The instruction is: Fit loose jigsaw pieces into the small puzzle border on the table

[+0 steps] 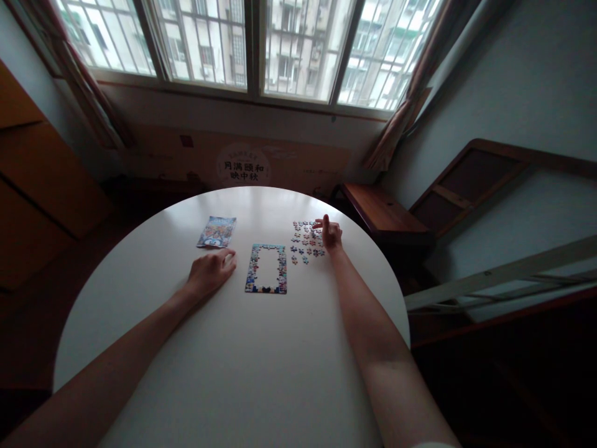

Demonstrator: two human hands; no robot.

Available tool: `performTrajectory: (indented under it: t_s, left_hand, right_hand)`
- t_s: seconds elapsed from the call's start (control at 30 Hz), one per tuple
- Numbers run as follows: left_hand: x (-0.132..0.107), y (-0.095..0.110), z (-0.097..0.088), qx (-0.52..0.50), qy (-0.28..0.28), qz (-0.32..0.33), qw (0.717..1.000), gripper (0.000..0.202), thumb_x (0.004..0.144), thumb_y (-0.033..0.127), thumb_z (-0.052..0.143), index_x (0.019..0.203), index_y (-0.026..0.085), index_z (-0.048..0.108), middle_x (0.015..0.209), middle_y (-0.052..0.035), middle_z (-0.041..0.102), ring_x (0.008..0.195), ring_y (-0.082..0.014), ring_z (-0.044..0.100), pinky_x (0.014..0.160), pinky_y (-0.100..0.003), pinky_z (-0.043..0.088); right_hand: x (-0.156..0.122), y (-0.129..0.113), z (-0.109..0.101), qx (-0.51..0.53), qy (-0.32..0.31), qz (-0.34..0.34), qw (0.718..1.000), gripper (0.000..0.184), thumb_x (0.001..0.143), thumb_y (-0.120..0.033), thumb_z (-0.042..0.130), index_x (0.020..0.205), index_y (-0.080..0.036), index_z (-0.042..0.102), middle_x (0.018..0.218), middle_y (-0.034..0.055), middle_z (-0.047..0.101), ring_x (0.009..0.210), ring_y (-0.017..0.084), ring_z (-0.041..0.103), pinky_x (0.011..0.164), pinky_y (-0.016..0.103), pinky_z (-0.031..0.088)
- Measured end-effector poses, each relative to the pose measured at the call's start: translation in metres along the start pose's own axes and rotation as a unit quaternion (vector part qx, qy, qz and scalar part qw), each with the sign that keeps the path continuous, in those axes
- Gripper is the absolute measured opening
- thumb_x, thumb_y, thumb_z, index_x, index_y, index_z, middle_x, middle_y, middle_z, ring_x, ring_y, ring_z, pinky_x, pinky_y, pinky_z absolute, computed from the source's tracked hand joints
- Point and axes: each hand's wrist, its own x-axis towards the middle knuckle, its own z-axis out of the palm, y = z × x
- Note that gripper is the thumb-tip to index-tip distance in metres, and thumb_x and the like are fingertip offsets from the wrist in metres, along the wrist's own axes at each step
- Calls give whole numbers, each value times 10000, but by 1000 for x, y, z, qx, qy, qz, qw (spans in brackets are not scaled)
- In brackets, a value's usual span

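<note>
A round white table (242, 373) carries a small jigsaw puzzle frame (266, 269) with only its border assembled and a bare middle. My left hand (211, 271) rests on the table just left of the frame, fingers loosely curled with nothing visible in them. My right hand (330, 234) is at the right edge of a scatter of loose puzzle pieces (305, 242), its fingers pinched together over a piece too small to make out. A colourful picture card (217, 232) lies flat beyond my left hand.
A wooden bench (385, 214) stands beyond the table's right edge, with a wooden frame (480, 180) leaning on the right wall. A cardboard panel with printed characters (245, 167) sits under the window. Wooden cabinets (37, 186) stand at the left.
</note>
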Motion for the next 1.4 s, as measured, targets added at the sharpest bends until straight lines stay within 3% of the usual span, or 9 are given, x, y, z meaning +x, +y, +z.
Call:
performTrajectory:
  t_s: [0.1,0.2,0.3,0.4,0.73,0.83,1.1,1.23,1.4]
  left_hand:
    - [0,0,1,0,2,1,1000,380,891,419,462,1142,232,677,876,-51,735,779,-209,679,691,-275,451]
    - [0,0,1,1,3,0,1000,381,890,428,464,1144,238,676,870,-43,733,781,-208,680,694,-271,450]
    - [0,0,0,0,1,1,1000,382,890,425,465,1145,234,675,865,-45,730,772,-208,679,687,-270,451]
    - [0,0,0,-2,2,3,1000,380,889,425,464,1144,238,674,870,-46,728,769,-206,679,681,-269,450]
    - [0,-1,1,0,5,3,1000,384,893,426,457,1143,238,680,869,-50,730,784,-209,679,694,-276,458]
    - [0,0,-1,2,1,1,1000,380,894,421,461,1143,237,680,880,-49,733,789,-201,677,702,-270,458]
    - [0,0,0,-3,-3,0,1000,387,895,421,467,1154,224,676,888,-60,733,796,-205,679,694,-272,460]
    - [0,-1,0,-2,1,3,1000,389,893,428,464,1149,229,678,877,-53,732,788,-206,679,693,-273,459]
    - [1,-2,0,-4,-1,2,1000,387,892,429,464,1149,235,679,863,-45,728,783,-209,679,689,-272,457]
  right_hand:
    - [0,1,1,2,-14,-3,1000,881,913,-697,22,845,-228,765,970,44,751,1105,251,606,987,404,374]
    - [0,0,1,-12,29,-7,999,863,929,-670,33,845,-216,762,947,58,750,1095,257,596,992,412,370]
    - [-1,1,-1,-46,67,40,996,827,941,-651,58,846,-216,756,885,67,748,1071,279,583,999,460,356]
    - [0,1,-1,-54,51,73,995,784,940,-655,100,829,-230,750,871,64,747,1051,283,586,991,474,365]
    - [-6,-6,-4,53,17,26,998,848,911,-712,80,632,-222,713,658,49,723,915,229,685,950,357,443]
    - [-6,-5,-5,55,40,28,997,859,902,-724,70,614,-222,704,655,54,723,877,227,695,935,351,454]
    - [-4,-2,-8,6,80,110,991,873,890,-728,36,573,-228,677,613,80,704,832,273,687,903,424,461]
    - [-5,-4,-5,59,62,53,995,855,899,-723,82,619,-215,710,650,72,718,838,249,697,907,388,467]
    - [-6,-9,2,98,-36,-34,994,811,882,-756,178,556,-226,697,685,59,735,928,226,691,949,350,450]
